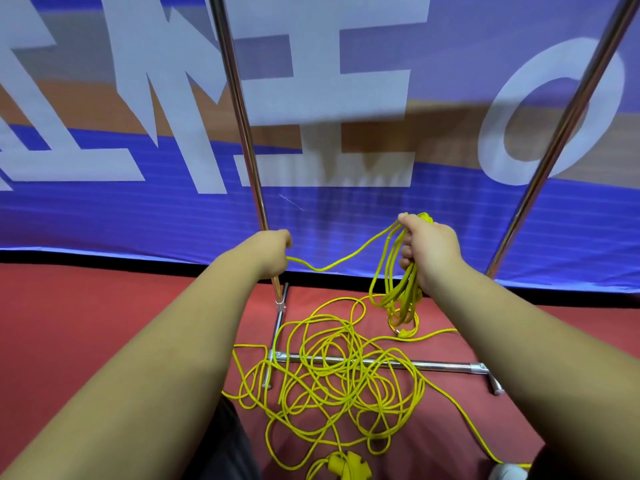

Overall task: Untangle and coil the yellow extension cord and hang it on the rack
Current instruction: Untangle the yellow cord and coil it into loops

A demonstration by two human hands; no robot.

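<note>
My right hand [429,251] holds up a few gathered loops of the yellow extension cord [332,382], fingers [408,241] clenched round them near the top. My left hand [273,254] is closed on a single strand that sags across to the right. Most of the cord lies tangled on the red floor [104,323], over the base of the rack [242,116]. It looks thin, light and limp — likely to snag on itself — so I'd take hold just beyond my left hand.
</note>
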